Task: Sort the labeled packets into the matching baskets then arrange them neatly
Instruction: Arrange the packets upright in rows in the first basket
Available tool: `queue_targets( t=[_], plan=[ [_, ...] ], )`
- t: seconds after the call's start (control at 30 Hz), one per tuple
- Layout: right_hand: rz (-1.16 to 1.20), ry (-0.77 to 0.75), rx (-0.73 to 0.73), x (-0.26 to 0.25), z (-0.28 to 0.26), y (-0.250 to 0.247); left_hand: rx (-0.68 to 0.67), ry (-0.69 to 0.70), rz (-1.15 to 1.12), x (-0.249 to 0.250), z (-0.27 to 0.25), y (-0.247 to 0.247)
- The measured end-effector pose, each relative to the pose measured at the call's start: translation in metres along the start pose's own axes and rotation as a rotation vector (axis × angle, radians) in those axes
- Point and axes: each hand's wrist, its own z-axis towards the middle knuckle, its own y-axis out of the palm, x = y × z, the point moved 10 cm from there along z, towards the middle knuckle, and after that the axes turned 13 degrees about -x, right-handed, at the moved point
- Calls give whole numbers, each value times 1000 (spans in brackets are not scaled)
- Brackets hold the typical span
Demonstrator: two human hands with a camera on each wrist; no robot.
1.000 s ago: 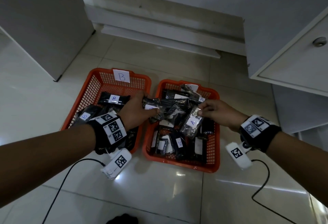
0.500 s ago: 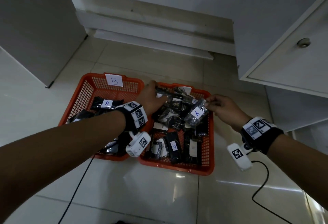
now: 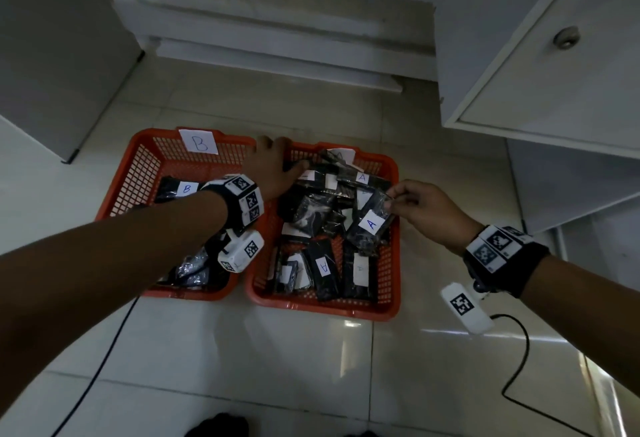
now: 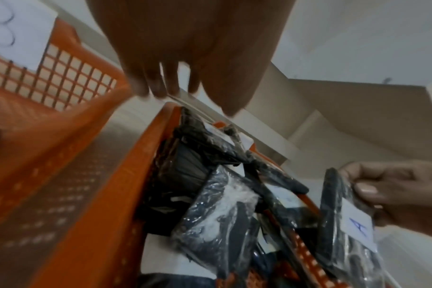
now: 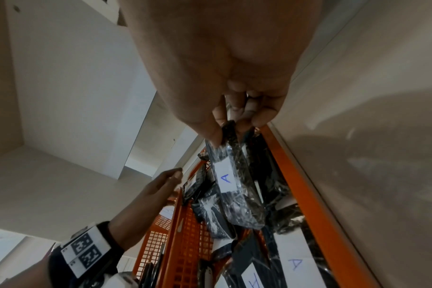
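Two orange baskets stand side by side on the floor. The left basket [image 3: 114, 194] carries a B label [image 3: 199, 141] and holds B packets [image 3: 187, 189]. The right basket [image 3: 325, 305] is piled with dark packets, several marked A. My left hand [image 3: 273, 163] reaches over that basket's far left corner, and the left wrist view shows my left hand [image 4: 175, 83] with straight fingers and nothing in it. My right hand [image 3: 394, 199] pinches the top edge of a clear packet labelled A [image 3: 369, 228], which hangs over the basket's right side. The right wrist view shows my right hand [image 5: 234, 126] holding that packet [image 5: 232, 187].
A white cabinet with a round knob [image 3: 566, 36] overhangs at the right, and another cabinet [image 3: 52, 55] stands at the left. A low ledge [image 3: 277, 55] runs behind the baskets. Black cables [image 3: 516, 367] trail over the tiled floor near my arms.
My left hand carried a packet from between the baskets to the back of the right basket and let it go. My right hand kept its A packet, moving it slightly right and farther back.
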Motion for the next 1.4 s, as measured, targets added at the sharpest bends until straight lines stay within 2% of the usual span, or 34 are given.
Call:
queue_targets(
  t=[0.07,0.13,0.17,0.23,0.3,0.37,0.43,0.63,0.9,1.1,1.27,1.4],
  plan=[
    [-18,-8,-15,0,-5,1,143,47,49,11,-12,-26],
    [-18,-17,-20,-2,-8,-1,161,202,77,44,-33,-41],
    [-14,-23,-22,-4,-9,-2,98,309,88,63,-45,-37],
    [-16,-34,-22,-6,-10,-3,-185,487,207,97,-79,1],
    [-17,-42,-25,-7,-11,-4,-468,553,462,103,-113,60],
    [-15,-55,-27,-7,-12,-4,-644,494,658,80,-129,106],
    [-11,-62,-35,-7,-14,-4,-722,421,657,64,-134,120],
    [-21,-64,-57,-5,-15,-3,-680,373,780,61,-127,112],
    [-11,-69,-47,-7,-19,-7,-736,242,593,55,-118,116],
    [-6,-80,-42,-5,-22,-10,-781,329,693,58,-121,105],
    [-16,-72,-26,-4,-22,-11,-1010,360,639,53,-127,87],
    [-30,-61,-44,-7,-21,-7,-962,428,713,64,-128,92]
  ],
)
